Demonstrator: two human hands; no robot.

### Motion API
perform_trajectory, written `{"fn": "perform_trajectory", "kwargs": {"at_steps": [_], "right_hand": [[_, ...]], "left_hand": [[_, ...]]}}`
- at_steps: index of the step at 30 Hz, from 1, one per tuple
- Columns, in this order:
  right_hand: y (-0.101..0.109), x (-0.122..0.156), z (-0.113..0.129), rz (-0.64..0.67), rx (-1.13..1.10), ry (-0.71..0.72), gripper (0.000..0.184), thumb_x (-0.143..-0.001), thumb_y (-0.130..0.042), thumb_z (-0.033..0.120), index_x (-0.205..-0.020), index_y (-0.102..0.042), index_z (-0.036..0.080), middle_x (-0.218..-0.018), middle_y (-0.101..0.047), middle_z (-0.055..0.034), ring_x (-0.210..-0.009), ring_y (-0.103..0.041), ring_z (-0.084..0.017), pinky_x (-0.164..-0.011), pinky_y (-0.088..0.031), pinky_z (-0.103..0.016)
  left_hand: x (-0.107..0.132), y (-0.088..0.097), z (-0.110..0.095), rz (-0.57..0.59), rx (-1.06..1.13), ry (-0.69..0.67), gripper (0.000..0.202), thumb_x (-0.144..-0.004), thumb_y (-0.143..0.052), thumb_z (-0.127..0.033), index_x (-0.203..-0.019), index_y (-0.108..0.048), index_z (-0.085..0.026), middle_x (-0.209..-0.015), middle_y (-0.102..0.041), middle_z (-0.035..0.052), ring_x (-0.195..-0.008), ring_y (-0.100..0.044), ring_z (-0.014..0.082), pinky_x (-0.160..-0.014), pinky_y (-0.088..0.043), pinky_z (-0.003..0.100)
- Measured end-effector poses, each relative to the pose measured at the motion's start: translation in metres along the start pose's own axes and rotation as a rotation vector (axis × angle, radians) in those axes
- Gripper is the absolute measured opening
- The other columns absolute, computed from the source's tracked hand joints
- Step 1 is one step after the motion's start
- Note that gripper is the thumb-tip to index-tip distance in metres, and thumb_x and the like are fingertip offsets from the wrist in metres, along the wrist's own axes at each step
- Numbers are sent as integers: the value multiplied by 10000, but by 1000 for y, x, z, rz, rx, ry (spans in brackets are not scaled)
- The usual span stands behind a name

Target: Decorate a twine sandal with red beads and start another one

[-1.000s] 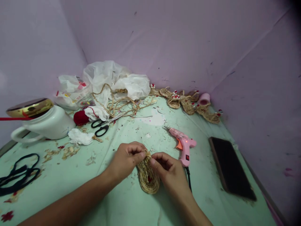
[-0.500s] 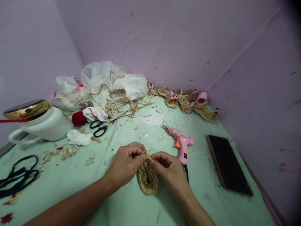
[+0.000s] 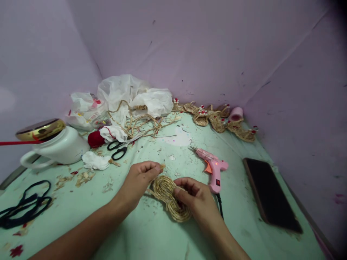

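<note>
A small sole-shaped coil of jute rope lies on the green table between my hands. My left hand pinches a short frayed jute end between thumb and forefinger, just above the coil's far end. My right hand has its fingers curled on the coil's right side, holding it down. A pink glue gun with a lit red lamp lies just right of my right hand, its black cord running past my wrist.
Black scissors, loose jute rope, plastic bags, red yarn and a white jug with a gold lid sit at the back left. Finished jute pieces line the far wall. A dark phone lies right; a black strap lies left.
The coil has turned and shifted so its far end points left. My left hand has pulled the frayed jute end up and away from my right hand, which slid onto the coil's side.
</note>
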State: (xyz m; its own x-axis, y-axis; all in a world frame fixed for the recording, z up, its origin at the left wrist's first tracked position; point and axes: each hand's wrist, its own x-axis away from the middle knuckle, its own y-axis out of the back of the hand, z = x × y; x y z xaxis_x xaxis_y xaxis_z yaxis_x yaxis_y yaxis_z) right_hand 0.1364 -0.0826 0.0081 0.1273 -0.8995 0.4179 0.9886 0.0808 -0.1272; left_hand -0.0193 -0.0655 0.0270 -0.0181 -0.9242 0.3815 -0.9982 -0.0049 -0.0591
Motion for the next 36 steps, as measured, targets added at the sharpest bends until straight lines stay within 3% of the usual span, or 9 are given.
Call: {"fn": "perform_trajectory", "kwargs": {"at_steps": [4,7,13,16,19,21,25,30,36], "right_hand": [[1,1,0,-1,57,21,186,-606,-663,275,-712,-645,124,-532,-545,27,-445,-418,-71,-425,-312,-189],[1,1,-2,-42,77,43,211,-612,-662,297,-739,-636,130,-580,-566,18,-476,-443,-81,-445,-331,-193],[3,2,0,-167,99,39,342,-602,-674,394,-819,-629,133,-614,-621,-12,-517,-525,-128,-486,-399,-226],[5,3,1,-245,151,56,382,-557,-712,385,-846,-645,143,-657,-657,-23,-569,-568,-155,-522,-437,-239],[5,2,2,-274,143,74,409,-532,-739,373,-864,-648,151,-679,-670,-22,-580,-582,-158,-531,-453,-236],[5,2,1,-266,100,63,412,-534,-749,375,-863,-647,148,-665,-667,-19,-562,-580,-150,-520,-456,-230],[6,1,0,-232,-26,40,391,-536,-761,377,-834,-657,145,-608,-655,-12,-522,-576,-139,-493,-457,-223],[7,1,0,-228,-48,66,331,-569,-753,363,-808,-666,152,-618,-655,-10,-524,-566,-118,-492,-445,-202],[6,4,0,-220,-14,84,315,-596,-737,361,-819,-658,152,-612,-637,-3,-523,-546,-110,-493,-440,-203]], "left_hand": [[-4,5,-5,52,69,27,188,-640,-646,-299,-696,-622,-122,-660,-596,11,-614,-507,112,-622,-388,244],[-8,12,-6,53,-12,15,186,-619,-634,-300,-628,-593,-119,-613,-569,12,-571,-477,104,-592,-380,237],[-14,39,-13,142,-693,2,265,-675,-506,-352,-504,-509,-150,-421,-404,-45,-397,-313,75,-411,-256,211],[-16,55,-22,29,-922,-85,266,-669,-510,-322,-462,-520,-155,-420,-454,-24,-424,-388,104,-435,-283,226],[-25,73,-30,-252,-1155,-207,223,-719,-415,-231,-682,-618,-146,-691,-618,61,-661,-543,199,-586,-368,281],[-32,84,-31,-365,-1252,-237,246,-708,-401,-179,-799,-624,-127,-869,-627,128,-812,-554,266,-673,-382,334],[-41,94,-26,-393,-1390,-239,245,-665,-442,-149,-831,-621,-132,-910,-609,162,-875,-547,331,-681,-402,383],[-46,96,-21,-456,-1595,-253,256,-699,-425,-178,-874,-609,-145,-979,-586,153,-925,-532,316,-676,-434,368],[-44,96,-29,-383,-1604,-224,197,-673,-436,-166,-778,-603,-155,-900,-617,156,-900,-534,331,-659,-402,366]]}}
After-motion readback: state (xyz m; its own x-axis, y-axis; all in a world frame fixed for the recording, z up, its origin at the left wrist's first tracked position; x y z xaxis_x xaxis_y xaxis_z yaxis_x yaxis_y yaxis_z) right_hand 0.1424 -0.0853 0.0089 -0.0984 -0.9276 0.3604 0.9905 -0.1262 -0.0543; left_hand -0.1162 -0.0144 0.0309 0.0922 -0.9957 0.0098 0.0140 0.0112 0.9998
